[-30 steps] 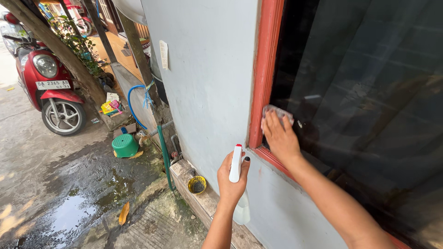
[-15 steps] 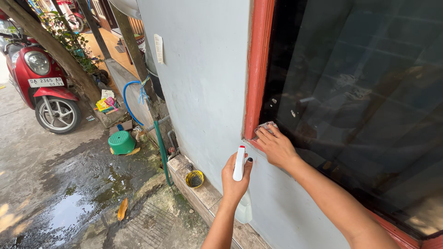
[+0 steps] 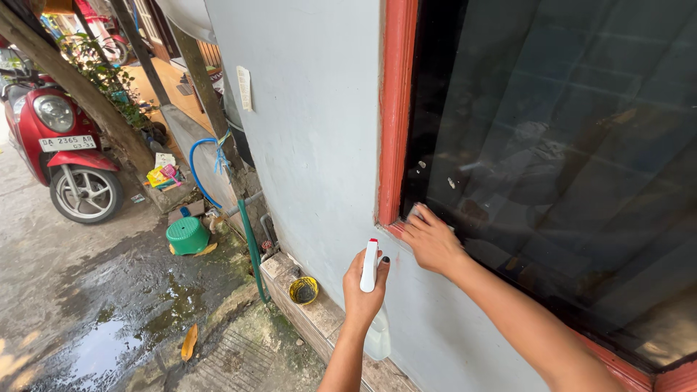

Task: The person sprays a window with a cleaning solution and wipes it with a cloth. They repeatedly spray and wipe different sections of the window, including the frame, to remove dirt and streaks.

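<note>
My right hand point(image 3: 433, 243) presses a small pale cloth point(image 3: 415, 212) into the lower left corner of a dark window pane point(image 3: 552, 145), right by the red frame point(image 3: 393, 116). Most of the cloth is hidden under my fingers. My left hand point(image 3: 361, 290) grips a white spray bottle point(image 3: 370, 265) with a red tip, held upright in front of the grey wall point(image 3: 312, 138) below the window corner. The bottle's clear body point(image 3: 377, 335) hangs below my palm.
A red scooter point(image 3: 62, 145) is parked at far left on wet concrete with puddles point(image 3: 102, 341). A green upturned basket point(image 3: 186, 236), a green pipe point(image 3: 250, 250), a blue hose point(image 3: 200, 170) and a yellow bowl point(image 3: 303, 290) lie along the wall's base ledge.
My right hand slid the cloth down the glass beside the frame, from mid-height to the bottom corner. The left hand kept the spray bottle upright and hardly moved.
</note>
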